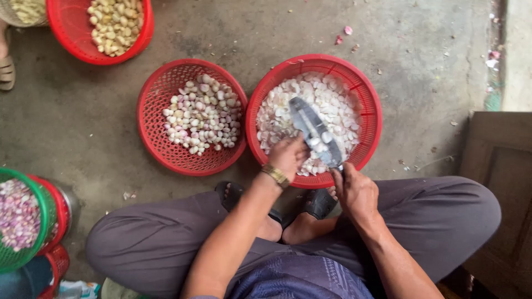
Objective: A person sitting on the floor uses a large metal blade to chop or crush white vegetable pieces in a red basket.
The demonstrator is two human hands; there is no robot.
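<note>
Closest in, a blue patterned cloth [302, 279] covers the person's lap, its lower part cut off by the frame edge, and grey trousers [438, 218] spread over both bent knees. The feet meet between the knees in dark sandals [320, 202], partly hidden behind the forearms.

The left hand [288, 156], a gold-coloured watch [276, 176] at the wrist, is curled down at the near rim of a red basket [370, 97]. Its fingertips are tucked under, so whatever it pinches cannot be made out. The right hand [357, 191] is closed round the handle of a knife [315, 132]; the handle itself is hidden in the fist, and the broad grey blade slants out over the basket with a few pale bits stuck to it. The basket holds whitish peelings [338, 102].

Just beside it to the left, touching or nearly so, a second red basket [152, 124] holds peeled, pinkish-white shallots [204, 113].

Well apart at the top left, another red basket [72, 39] of pale yellowish cloves is cut off by the frame, with a sandalled foot [6, 69] beside it. At the lower left a green basket [39, 202] of purple unpeeled shallots is only half in view.
</note>
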